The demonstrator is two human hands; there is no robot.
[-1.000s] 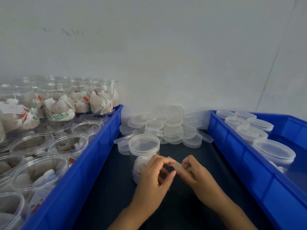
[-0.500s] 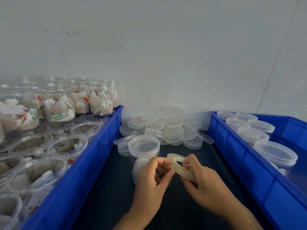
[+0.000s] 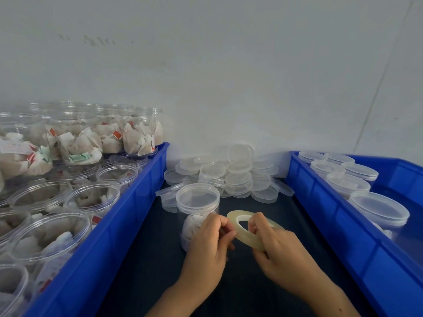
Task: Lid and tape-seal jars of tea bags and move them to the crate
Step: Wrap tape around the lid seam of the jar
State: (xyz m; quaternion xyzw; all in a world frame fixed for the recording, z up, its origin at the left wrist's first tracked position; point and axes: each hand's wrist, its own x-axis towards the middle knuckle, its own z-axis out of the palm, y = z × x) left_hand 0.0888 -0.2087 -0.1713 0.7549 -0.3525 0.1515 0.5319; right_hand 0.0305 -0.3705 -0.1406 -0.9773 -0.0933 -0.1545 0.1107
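Head view, the only one supplied. You hold the roll of tape (image 3: 253, 229) in your right hand (image 3: 278, 244), fingers curled round its rim with one finger through the core, so the roll stays steady while its end is worked. Your left hand (image 3: 209, 243) sits at nine o'clock of the roll, thumb and fingertips pinched together at its edge; I judge you are picking at or drawing out the free end, though the strip itself is too thin to make out.

The jar (image 3: 196, 213) stands upright on the dark table (image 3: 142, 259), directly behind your left hand at about eleven o'clock of it. Its lid (image 3: 197, 196) is already on, and tea bags show through the wall. It stands close to both hands, presumably so the tape can go straight to the lid seam. No tape is visible on that seam yet.

At nine o'clock the left crate (image 3: 119, 227) holds open jars of tea bags, the supply awaiting lids. At twelve o'clock, against the wall, lies the heap of spare lids (image 3: 238, 177), within reach. At three o'clock the right crate (image 3: 338, 216) holds lidded jars, evidently the destination.

Judgement: lidding done for this jar; sealing and transfer outstanding.
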